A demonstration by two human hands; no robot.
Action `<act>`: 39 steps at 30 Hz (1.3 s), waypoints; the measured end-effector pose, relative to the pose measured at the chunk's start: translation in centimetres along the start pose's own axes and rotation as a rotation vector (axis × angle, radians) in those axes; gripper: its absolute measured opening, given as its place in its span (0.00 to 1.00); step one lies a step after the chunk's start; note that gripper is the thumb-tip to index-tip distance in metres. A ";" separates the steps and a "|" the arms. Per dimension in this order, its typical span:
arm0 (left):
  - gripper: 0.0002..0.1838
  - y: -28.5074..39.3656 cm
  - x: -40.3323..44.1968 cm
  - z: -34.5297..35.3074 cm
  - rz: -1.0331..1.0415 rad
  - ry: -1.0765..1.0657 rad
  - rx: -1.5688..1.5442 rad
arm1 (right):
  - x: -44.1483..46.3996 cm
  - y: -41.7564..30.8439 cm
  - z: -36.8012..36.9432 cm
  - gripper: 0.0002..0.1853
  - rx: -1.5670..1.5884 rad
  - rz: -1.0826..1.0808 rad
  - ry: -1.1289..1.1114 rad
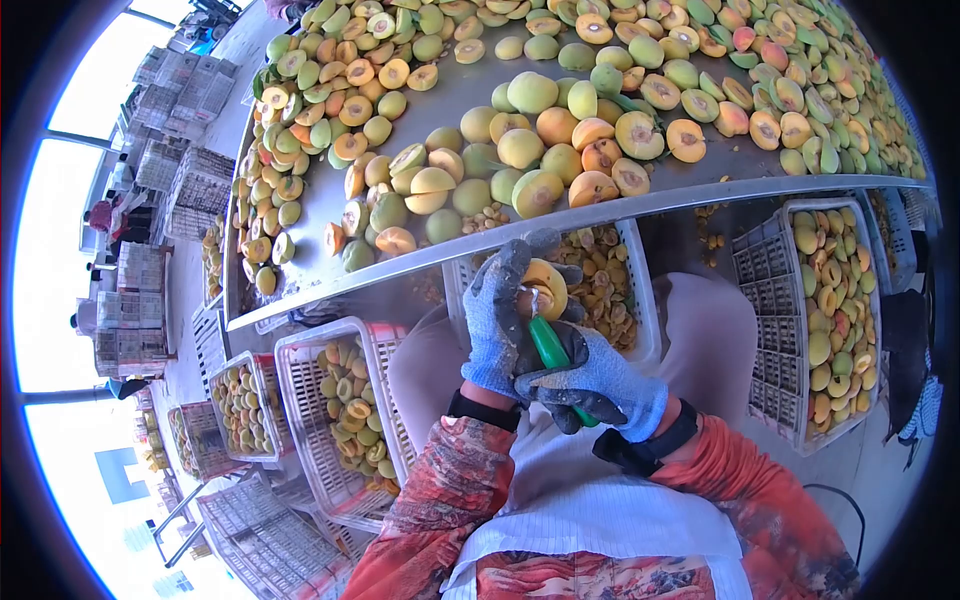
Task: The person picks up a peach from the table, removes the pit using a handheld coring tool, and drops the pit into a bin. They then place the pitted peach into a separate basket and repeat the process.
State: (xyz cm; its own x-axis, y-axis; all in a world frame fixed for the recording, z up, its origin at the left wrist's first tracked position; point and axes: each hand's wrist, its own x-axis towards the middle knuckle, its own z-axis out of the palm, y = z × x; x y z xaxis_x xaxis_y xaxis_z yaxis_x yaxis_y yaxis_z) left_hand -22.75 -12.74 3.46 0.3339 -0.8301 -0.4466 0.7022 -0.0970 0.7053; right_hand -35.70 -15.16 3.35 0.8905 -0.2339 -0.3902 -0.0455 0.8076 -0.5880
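My left hand (492, 325), in a blue and grey work glove, is closed around a yellow peach half (550, 283), its cut face toward me. In my gloved right hand (605, 385) is a pitting tool with a green handle (547, 343). Its metal tip is at the middle of the cut face, by the brown pit. Both hands are close together in front of my lap, just below the metal table edge. Under them stands a white crate (640, 300) with small yellow-brown pieces, partly hidden by my hands.
On the metal table (315, 225) lie many halved and whole peaches (520, 148). Its raised rim (590, 217) crosses in front of me. Crates of peach halves stand at the left (290, 355) and right (765, 340). Stacked crates (200, 185) and other people are farther left.
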 end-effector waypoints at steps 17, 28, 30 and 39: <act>0.27 -1.0 -1.1 -1.7 -0.004 0.036 0.021 | -0.1 2.2 0.2 0.22 -0.061 -0.013 0.036; 0.22 -3.9 -0.3 -5.1 -0.041 0.136 -0.291 | -0.3 2.2 0.7 0.21 -0.268 -0.336 0.314; 0.24 -1.4 -1.1 -5.2 -0.048 0.063 -0.277 | -1.5 0.6 1.4 0.18 -0.264 -0.360 0.354; 0.21 -1.5 -0.8 -8.6 0.094 0.076 0.190 | 2.4 3.0 -5.8 0.20 -1.433 -0.447 0.615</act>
State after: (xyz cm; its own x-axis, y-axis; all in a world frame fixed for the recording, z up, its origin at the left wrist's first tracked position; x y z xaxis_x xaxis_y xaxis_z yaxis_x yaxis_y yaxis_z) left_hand -18.63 -7.19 -1.96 0.4440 -0.7972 -0.4091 0.5372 -0.1285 0.8336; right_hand -36.31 -16.40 -3.44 0.6576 -0.7531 -0.0183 -0.5222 -0.4382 -0.7317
